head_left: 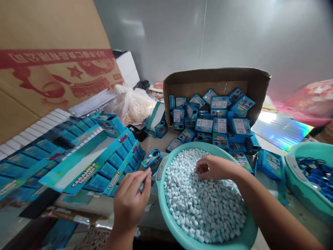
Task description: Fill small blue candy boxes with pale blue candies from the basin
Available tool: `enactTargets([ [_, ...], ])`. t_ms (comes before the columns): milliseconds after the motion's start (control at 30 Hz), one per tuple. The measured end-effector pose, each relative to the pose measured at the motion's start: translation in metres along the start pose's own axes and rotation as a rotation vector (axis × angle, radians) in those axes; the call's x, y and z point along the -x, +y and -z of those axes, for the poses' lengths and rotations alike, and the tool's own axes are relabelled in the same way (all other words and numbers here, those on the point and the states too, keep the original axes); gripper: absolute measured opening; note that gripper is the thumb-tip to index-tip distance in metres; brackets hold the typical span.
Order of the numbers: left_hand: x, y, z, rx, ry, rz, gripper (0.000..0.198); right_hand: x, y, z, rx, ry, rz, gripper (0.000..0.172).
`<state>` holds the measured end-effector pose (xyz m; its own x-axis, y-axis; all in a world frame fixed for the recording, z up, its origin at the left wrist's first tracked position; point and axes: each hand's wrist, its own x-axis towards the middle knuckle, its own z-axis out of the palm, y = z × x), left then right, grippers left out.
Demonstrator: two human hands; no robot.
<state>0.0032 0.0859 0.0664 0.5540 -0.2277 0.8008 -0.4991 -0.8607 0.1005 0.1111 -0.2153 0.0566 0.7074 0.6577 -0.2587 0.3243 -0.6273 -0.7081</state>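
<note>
Left hand (pixel 130 203): closed on the lower end of a small blue box (pixel 153 159), pinched between thumb and fingertips. Kept tilted just past the fingertips, beside the near rim of the teal basin (pixel 160 194), seemingly so as to lie within short reach of the other hand. Printed in bright colours, dark round window on one face; open or sealed, cannot tell. Right hand (pixel 213 168): palm down inside the basin, fingertips drawn together, apparently pinching at the pale tablets (pixel 205 208). Small, rounded, bluish-white, heaped loose, filling most of the basin. Beyond the right hand: cardboard carton (pixel 218 78) on its side, spilling like boxes across the table. Outward from the left hand: flat blue box blanks (pixel 91 166), fanned in overlapping rows. Out past the right forearm: second teal basin (pixel 293 173) with dark blue discs (pixel 316 173).
</note>
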Motion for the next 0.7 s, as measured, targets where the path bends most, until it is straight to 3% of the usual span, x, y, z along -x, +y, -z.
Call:
enactTargets([
  [67,0.007,0.011,0.0,0.107,-0.076,0.019,0.016,-0.001,0.001,-0.001,0.001,0.005,-0.008,0.022],
  [233,0.019,0.038,-0.018,0.249,-0.472,0.089,0.034,-0.002,0.003,-0.003,-0.003,0.008,-0.002,0.021],
  [300,0.022,0.042,-0.024,0.29,-0.536,0.117,0.035,-0.001,0.002,-0.003,0.001,0.018,-0.008,0.019],
  [467,0.028,0.041,-0.028,0.369,-0.527,0.114,0.032,0.001,-0.001,-0.005,0.003,0.037,-0.03,0.019],
  [567,0.031,0.039,-0.033,0.353,-0.451,0.016,0.019,0.001,-0.004,-0.005,0.014,0.05,-0.05,0.02],
  [700,0.031,0.036,-0.043,0.288,-0.349,-0.107,0.022,-0.001,-0.008,-0.005,0.012,0.051,-0.069,0.022],
])
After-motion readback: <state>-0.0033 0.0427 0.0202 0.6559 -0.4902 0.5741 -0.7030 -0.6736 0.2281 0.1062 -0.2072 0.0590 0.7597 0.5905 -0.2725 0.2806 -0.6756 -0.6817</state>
